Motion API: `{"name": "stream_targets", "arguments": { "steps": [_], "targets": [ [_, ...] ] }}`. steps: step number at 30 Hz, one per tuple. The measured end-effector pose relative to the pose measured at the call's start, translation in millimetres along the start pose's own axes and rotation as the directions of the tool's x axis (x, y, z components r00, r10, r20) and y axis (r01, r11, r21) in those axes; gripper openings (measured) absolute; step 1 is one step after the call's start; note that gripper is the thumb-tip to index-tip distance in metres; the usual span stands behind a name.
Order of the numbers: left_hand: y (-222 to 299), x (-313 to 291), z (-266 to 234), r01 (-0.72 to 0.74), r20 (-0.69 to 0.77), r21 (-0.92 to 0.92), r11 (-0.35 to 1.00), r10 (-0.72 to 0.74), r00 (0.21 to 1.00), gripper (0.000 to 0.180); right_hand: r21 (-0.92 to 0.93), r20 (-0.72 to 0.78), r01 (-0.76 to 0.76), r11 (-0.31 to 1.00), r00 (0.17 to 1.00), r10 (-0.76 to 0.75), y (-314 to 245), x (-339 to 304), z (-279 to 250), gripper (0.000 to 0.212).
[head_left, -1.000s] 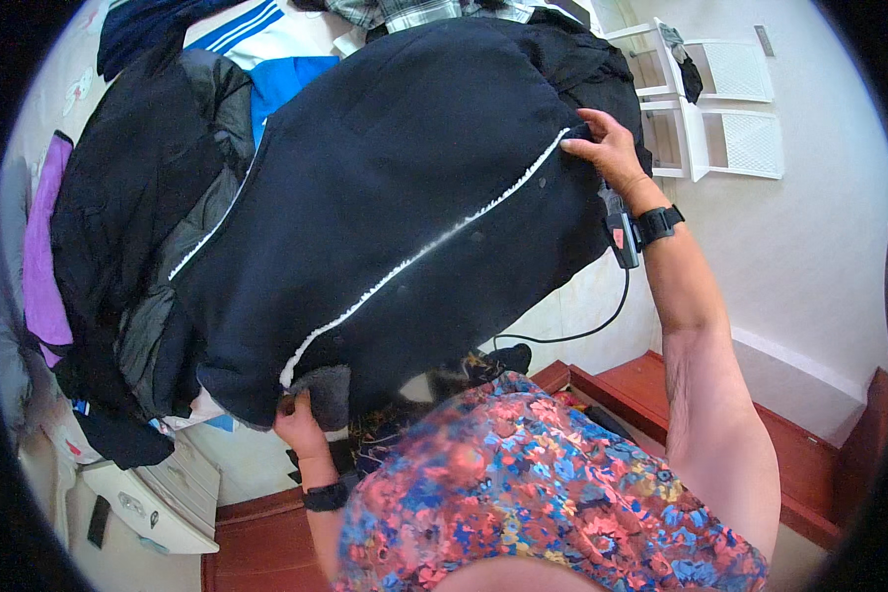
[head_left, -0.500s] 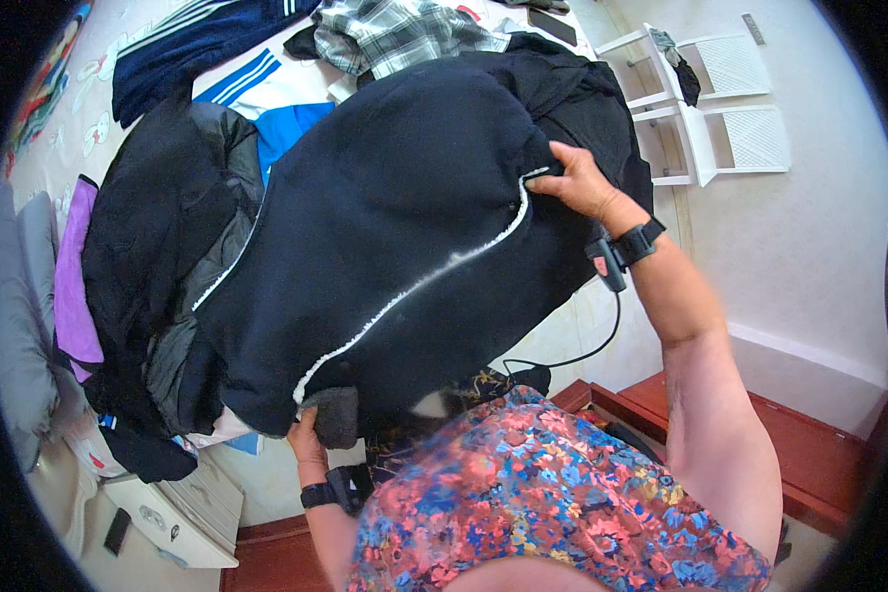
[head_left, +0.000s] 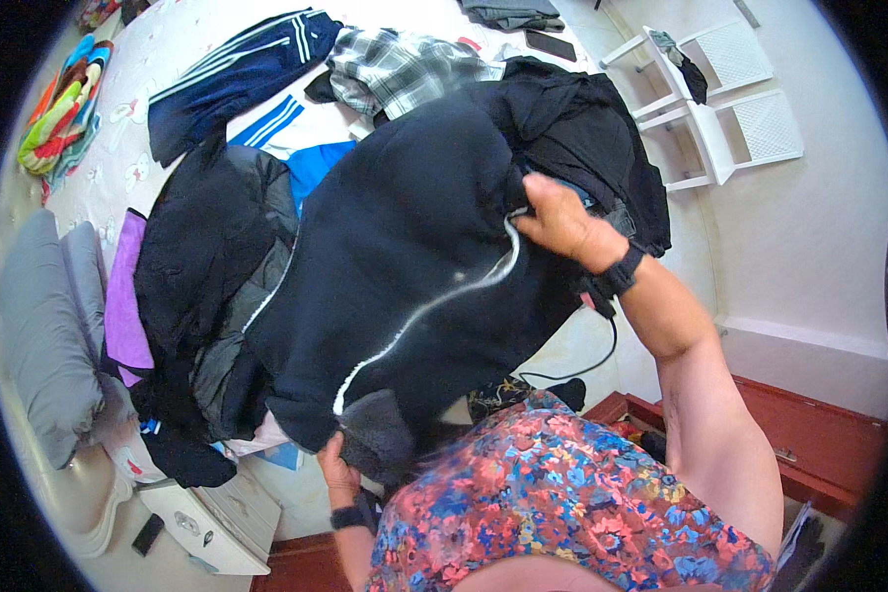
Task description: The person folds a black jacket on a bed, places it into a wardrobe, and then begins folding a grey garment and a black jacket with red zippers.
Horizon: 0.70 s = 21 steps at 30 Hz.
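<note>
A large black garment (head_left: pixel 405 227) with a white fuzzy edge lies spread in front of me, over other dark clothes; its exact kind does not show. My right hand (head_left: pixel 567 225) pinches it at the upper right end of the white edge. At the lower left end, my left hand (head_left: pixel 337 466) grips its corner, partly hidden, beside a dark grey fuzzy patch (head_left: pixel 373 434). Between my hands the white edge runs in a loose curve. A black jacket (head_left: pixel 202 237) with a grey inside lies just left of the garment.
Navy striped trousers (head_left: pixel 242 74), a plaid shirt (head_left: pixel 405 74) and a phone (head_left: pixel 551 45) lie farther back on the bed. A purple cloth (head_left: pixel 125 306) and grey pillows (head_left: pixel 44 335) are at left. A white rack (head_left: pixel 705 123) stands right; an open red-brown drawer (head_left: pixel 809 424) is below it.
My right hand has come down and inward with its end of the garment, and the white edge hangs slacker. More of the grey patch shows by my left hand. The whole view has shifted.
</note>
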<state>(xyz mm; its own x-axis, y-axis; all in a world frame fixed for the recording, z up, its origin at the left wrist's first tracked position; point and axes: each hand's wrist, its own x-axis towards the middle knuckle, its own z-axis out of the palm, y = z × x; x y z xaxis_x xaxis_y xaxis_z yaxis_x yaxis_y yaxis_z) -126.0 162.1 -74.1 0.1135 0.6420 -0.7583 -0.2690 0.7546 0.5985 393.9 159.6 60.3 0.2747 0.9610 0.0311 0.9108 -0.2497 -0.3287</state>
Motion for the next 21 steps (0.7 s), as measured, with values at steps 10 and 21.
{"name": "stream_targets", "arguments": {
  "steps": [10, 21],
  "targets": [
    [94.9, -57.4, 58.2, -0.265, 0.14, 0.024, 0.964, 0.259, 0.956, 0.052, 0.371, 0.083, -0.183, 0.91, 0.983, 0.164, -16.1, 10.8, -100.4, 0.035],
    [97.7, 35.1, 85.5, -0.217, 0.043, 0.254, 0.942, 0.213, 0.976, 0.045, 0.193, -0.396, -0.243, 0.951, 0.867, 0.302, 104.7, 12.6, -131.5, 0.033]
  ]
}}
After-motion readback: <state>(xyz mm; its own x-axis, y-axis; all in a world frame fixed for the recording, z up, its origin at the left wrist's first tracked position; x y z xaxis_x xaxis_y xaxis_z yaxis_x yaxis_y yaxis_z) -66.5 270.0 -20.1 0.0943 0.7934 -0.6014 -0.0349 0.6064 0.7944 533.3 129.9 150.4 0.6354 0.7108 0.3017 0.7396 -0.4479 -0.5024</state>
